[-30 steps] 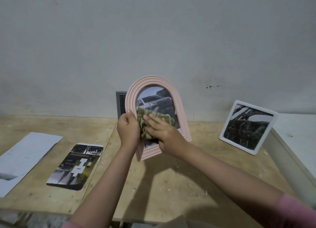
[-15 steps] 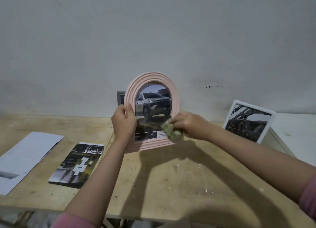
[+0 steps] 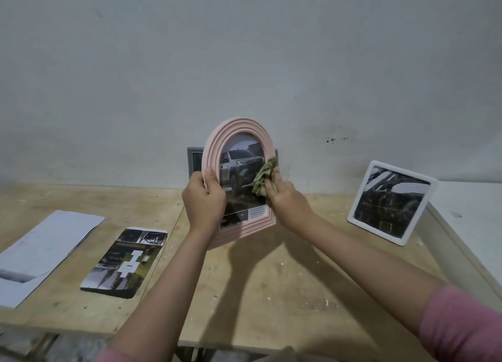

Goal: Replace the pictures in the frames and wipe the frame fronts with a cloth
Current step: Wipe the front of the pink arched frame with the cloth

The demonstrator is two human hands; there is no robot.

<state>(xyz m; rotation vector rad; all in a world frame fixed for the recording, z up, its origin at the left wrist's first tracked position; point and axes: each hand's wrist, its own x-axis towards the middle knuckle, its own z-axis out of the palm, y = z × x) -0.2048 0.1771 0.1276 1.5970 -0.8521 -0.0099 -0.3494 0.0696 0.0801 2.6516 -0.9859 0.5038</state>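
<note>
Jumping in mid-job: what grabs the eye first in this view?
The pink arched frame, held upright above the middle of the wooden table, with a car picture in it. The left hand grips its left edge; the right hand presses a green cloth against its right side. A white square frame leans at the right.

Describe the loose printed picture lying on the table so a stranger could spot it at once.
On the wooden table, look left of the pink arched frame. The loose printed picture lies flat beside white paper sheets. Unlike its neighbours, it is unframed, dark, round-cornered.
</note>
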